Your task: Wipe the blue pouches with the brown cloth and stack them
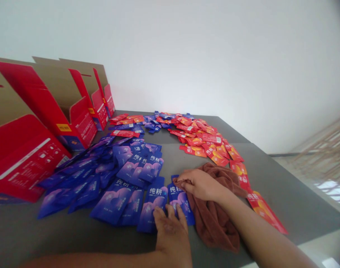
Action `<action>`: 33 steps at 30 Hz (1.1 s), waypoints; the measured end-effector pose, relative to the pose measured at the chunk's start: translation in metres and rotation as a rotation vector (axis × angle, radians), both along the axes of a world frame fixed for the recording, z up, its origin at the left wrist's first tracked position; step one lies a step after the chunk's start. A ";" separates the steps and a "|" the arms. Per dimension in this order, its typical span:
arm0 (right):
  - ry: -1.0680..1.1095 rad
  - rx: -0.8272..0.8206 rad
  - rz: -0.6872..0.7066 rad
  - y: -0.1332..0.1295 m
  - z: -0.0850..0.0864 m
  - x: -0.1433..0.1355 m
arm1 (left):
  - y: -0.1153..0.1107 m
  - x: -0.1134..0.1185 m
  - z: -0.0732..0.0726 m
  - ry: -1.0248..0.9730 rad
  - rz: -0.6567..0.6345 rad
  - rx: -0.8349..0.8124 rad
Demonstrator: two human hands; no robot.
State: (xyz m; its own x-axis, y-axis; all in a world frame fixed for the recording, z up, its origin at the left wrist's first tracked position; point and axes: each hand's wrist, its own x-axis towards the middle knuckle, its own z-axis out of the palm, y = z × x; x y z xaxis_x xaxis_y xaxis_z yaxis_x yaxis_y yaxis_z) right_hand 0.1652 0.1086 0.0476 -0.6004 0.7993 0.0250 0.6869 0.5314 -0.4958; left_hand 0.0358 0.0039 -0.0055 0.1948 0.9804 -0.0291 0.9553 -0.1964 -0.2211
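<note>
My right hand [199, 183] is closed on a bunched brown cloth [214, 219], with a fold of it pinched at the fingertips. That fold lies over the top edge of a blue sachet [177, 197]. The fingers of my left hand [171, 230] are spread, their tips resting on the lower part of this same sachet. Just left of it, another blue sachet [153, 208] lies flat on the table. A large heap of blue sachets [86, 175] spreads further left. Beyond the cloth, red-orange sachets [217, 154] lie scattered in a curve.
Open red cardboard boxes [30, 156] stand in a row along the left side. At the back of the grey table [281, 186], red and blue sachets lie mixed in a pile [156, 123]. A white wall [186, 56] rises behind it.
</note>
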 end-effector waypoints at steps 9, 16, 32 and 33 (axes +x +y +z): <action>0.089 -0.142 0.260 -0.011 0.007 -0.004 | 0.000 -0.002 0.005 0.068 -0.037 -0.042; 0.013 0.012 0.035 -0.001 -0.001 0.001 | -0.001 -0.001 0.006 0.093 -0.030 0.034; -0.143 -0.250 -0.020 -0.015 0.017 0.012 | 0.012 -0.023 0.049 -0.148 -0.112 -0.310; -0.207 -0.210 -0.033 -0.018 0.017 0.006 | 0.012 -0.028 0.055 -0.163 -0.128 -0.333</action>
